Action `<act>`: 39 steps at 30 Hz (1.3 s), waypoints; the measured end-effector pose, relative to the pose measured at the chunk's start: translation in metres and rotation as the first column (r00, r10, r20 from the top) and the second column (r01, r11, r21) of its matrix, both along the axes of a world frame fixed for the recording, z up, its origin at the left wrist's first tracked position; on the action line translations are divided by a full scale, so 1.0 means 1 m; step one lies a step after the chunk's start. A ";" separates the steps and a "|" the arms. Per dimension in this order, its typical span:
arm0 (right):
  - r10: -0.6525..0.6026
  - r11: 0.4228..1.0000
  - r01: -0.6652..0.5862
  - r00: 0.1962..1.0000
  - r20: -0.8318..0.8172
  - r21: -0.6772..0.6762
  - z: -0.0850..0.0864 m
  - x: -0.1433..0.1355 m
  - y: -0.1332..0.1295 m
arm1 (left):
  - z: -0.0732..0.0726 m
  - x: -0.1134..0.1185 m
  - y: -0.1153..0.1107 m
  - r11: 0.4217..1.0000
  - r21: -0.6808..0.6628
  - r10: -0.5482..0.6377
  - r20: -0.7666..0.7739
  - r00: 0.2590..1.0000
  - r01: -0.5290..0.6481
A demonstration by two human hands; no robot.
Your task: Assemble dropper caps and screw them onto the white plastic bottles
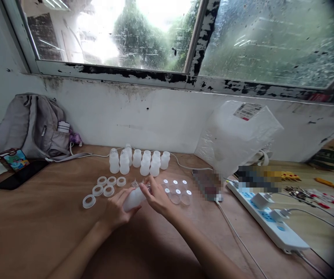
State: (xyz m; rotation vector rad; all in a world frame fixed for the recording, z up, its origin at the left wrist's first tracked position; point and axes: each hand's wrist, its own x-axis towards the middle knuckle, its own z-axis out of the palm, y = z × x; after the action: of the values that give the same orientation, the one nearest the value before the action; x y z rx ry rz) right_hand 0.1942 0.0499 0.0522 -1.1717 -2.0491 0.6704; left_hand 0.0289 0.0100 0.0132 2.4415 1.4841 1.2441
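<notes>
Left hand (119, 209) wrapped round tilted white bottle (133, 199), low over the brown table (53, 221), upper end toward 1 o'clock. Right hand (157, 197): fingers at that end, can't tell if pinching anything. From held bottle: translucent rings (109, 195) at 10 o'clock; standing bottles (145, 166) at 12; clear discs (175, 198) at 3; power strip (289, 238) farther, 3–4; backpack (29, 124) at 10, well apart.

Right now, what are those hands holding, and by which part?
A tilted white bottle. The left hand grasps it around the body; the right hand is at its upper end, its exact grip hidden.
</notes>
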 end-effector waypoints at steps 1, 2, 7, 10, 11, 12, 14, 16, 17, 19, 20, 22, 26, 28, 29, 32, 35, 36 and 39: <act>0.008 1.000 -0.009 1.000 -0.021 -0.023 0.000 -0.001 0.001 | -0.001 -0.001 0.003 1.000 0.014 0.016 -0.019 1.000 -0.016; 0.011 0.999 -0.013 0.999 -0.046 -0.032 0.002 -0.001 0.003 | -0.002 -0.001 0.006 0.998 0.034 0.045 -0.032 0.998 -0.044; -0.104 0.990 0.109 0.993 -0.062 0.090 0.021 -0.002 0.027 | -0.002 0.003 0.008 0.947 0.118 0.295 0.052 0.954 -0.299; -0.189 0.962 0.178 0.981 0.036 0.207 0.037 -0.006 0.052 | -0.004 0.000 0.009 0.933 0.119 0.335 0.060 0.940 -0.340; -0.218 0.953 0.193 0.972 0.084 0.236 0.041 -0.009 0.061 | -0.005 -0.003 0.010 0.932 0.112 0.343 0.037 0.939 -0.345; -0.241 0.944 0.200 0.961 0.135 0.261 0.044 -0.013 0.069 | -0.006 -0.006 0.012 0.931 0.102 0.351 0.008 0.936 -0.350; -0.268 0.932 0.185 0.932 0.246 0.312 0.047 -0.023 0.083 | -0.009 -0.012 0.016 0.925 0.086 0.374 -0.048 0.926 -0.370; -0.286 0.918 0.148 0.890 0.355 0.368 0.047 -0.034 0.092 | -0.011 -0.016 0.019 0.910 0.075 0.413 -0.082 0.907 -0.407; -0.295 0.911 0.128 0.866 0.403 0.392 0.047 -0.040 0.095 | -0.012 -0.018 0.020 0.900 0.071 0.436 -0.094 0.895 -0.431; -0.309 0.904 0.096 0.820 0.482 0.416 0.045 -0.050 0.100 | -0.012 -0.019 0.021 0.879 0.066 0.477 -0.117 0.871 -0.472; -0.314 0.904 0.086 0.799 0.513 0.420 0.044 -0.054 0.102 | -0.012 -0.020 0.021 0.870 0.064 0.493 -0.132 0.860 -0.489; -0.322 0.905 0.075 0.766 0.557 0.420 0.042 -0.060 0.105 | -0.012 -0.021 0.021 0.851 0.059 0.524 -0.170 0.834 -0.522; -0.340 0.903 0.084 0.742 0.578 0.422 0.037 -0.065 0.109 | -0.013 -0.028 0.021 0.800 0.032 0.585 -0.267 0.766 -0.599; -0.347 0.900 0.092 0.740 0.575 0.425 0.035 -0.065 0.111 | -0.014 -0.032 0.021 0.783 0.007 0.593 -0.311 0.743 -0.622; -0.352 0.899 0.096 0.739 0.575 0.426 0.034 -0.066 0.111 | -0.014 -0.033 0.021 0.778 -0.012 0.590 -0.331 0.736 -0.629; -0.357 0.903 0.113 0.735 0.576 0.415 0.033 -0.066 0.113 | -0.013 -0.034 0.021 0.747 -0.093 0.584 -0.380 0.717 -0.658; -0.359 0.909 0.137 0.739 0.570 0.394 0.037 -0.063 0.113 | -0.011 -0.032 0.021 0.720 -0.169 0.570 -0.410 0.712 -0.674; -0.366 0.905 0.148 0.747 0.555 0.398 0.039 -0.061 0.111 | -0.009 -0.031 0.021 0.717 -0.183 0.564 -0.416 0.714 -0.673; -0.389 0.875 0.172 0.807 0.445 0.453 0.042 -0.052 0.096 | -0.006 -0.028 0.018 0.739 -0.183 0.536 -0.423 0.730 -0.648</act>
State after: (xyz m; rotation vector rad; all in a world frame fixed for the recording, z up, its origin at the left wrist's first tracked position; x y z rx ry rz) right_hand 0.1426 0.1463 0.0947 -1.4845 -2.2187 -0.2507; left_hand 0.0013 0.0278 0.0069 2.0820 2.4942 0.5176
